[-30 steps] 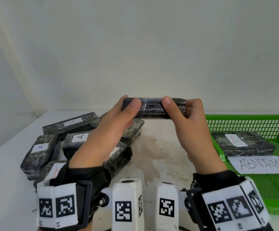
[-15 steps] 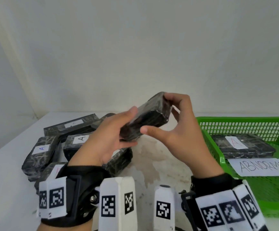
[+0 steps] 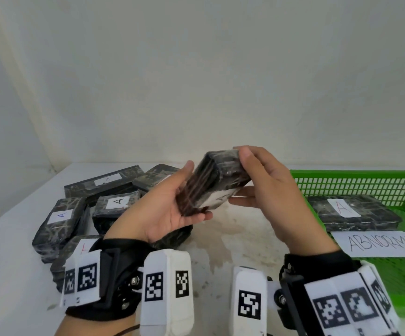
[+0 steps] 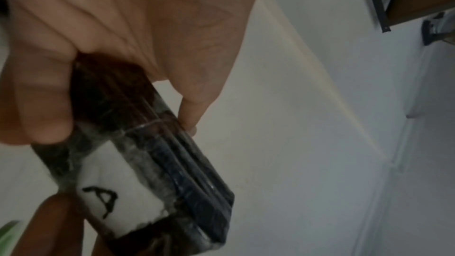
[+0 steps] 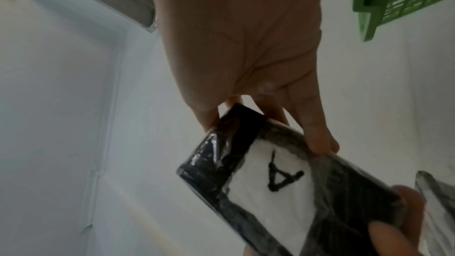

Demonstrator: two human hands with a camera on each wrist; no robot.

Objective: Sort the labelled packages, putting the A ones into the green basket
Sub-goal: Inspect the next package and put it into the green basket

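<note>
White tabletop [image 3: 15, 275] against a pale wall: both hands hold one black wrapped package above it.

Lifted and tilted between the hands, the held package [image 3: 214, 183] shows a white label with a black A [image 5: 283, 179] on its underside in both wrist views. Left hand [image 3: 170, 209] cups its near end, thumb on one side and fingers curled beneath; right hand [image 3: 269, 190] grips the far end, thumb on top, fingers underneath. To the right stands the green basket [image 3: 356, 175], holding one package with a red A label [image 3: 351, 212] and a paper sheet reading ABNORMAL [image 3: 385, 243]. Left of the hands lies a pile of dark packages [image 3: 75, 214], several with A labels.
</note>
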